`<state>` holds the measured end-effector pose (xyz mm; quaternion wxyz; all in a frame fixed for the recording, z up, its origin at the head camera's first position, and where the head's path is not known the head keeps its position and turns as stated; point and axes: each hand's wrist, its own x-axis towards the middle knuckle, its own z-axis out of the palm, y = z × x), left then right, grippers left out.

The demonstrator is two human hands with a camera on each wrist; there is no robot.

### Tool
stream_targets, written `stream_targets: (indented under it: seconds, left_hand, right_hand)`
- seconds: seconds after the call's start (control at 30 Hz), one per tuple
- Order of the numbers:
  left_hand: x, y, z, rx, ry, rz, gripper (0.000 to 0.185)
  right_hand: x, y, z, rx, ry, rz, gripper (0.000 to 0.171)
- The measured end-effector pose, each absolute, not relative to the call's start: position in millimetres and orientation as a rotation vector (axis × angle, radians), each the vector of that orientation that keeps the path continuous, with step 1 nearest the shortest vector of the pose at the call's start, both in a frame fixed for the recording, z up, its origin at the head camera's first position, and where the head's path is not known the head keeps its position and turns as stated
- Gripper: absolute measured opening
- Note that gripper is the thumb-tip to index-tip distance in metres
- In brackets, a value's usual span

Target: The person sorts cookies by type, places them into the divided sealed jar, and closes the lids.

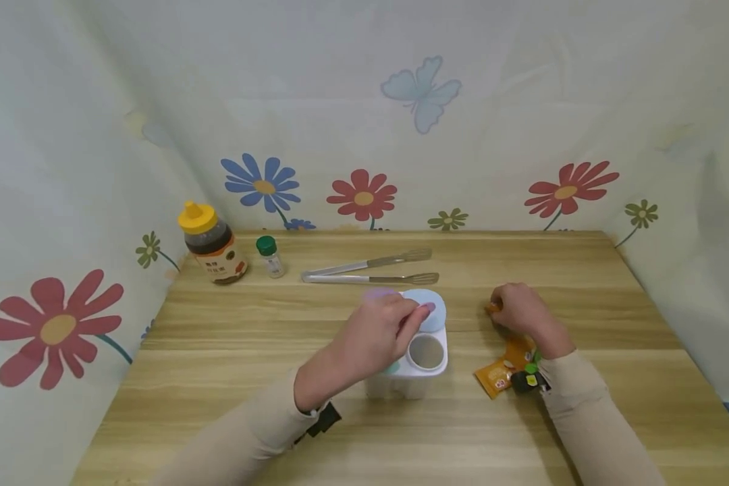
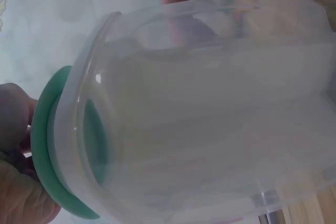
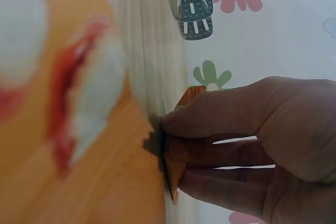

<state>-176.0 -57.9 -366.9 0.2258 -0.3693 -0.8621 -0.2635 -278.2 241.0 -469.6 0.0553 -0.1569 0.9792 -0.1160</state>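
A white seasoning box [image 1: 410, 385] with round coloured lids stands under my left hand [image 1: 367, 334]. That hand's curled fingers and thumb pinch at the blue lid [image 1: 425, 297]; the exact contact is partly hidden. A round opening [image 1: 426, 352] shows in front of the blue lid. The green lid [image 2: 50, 145] appears close up in the left wrist view, beside the clear box wall [image 2: 210, 98]. My right hand [image 1: 522, 310] pinches a small orange sachet [image 3: 178, 169] between thumb and fingers, at the table. More orange sachets [image 1: 493, 378] lie just below the right wrist.
Metal tongs [image 1: 340, 278] lie behind the box. A small green-capped shaker bottle [image 1: 271, 260] and a dark jar with a yellow cap [image 1: 219, 253] stand at the back left of the wooden table [image 1: 249, 337]. A flowered cloth [image 1: 492, 148] hangs behind it.
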Motion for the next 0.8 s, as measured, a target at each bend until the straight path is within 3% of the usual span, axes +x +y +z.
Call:
stream_targets:
  seconds: [0.53, 0.8]
  left_hand:
    - [-187, -68, -362, -0.932, -2.577, -0.973, 0.037]
    - [-186, -71, -362, -0.846, -2.657, -1.148, 0.035]
  right_hand:
    - [-273, 251, -473, -0.593, 3.024, -0.446, 0.020]
    - [-265, 253, -474, -0.510, 3.077, -0.645, 0.019]
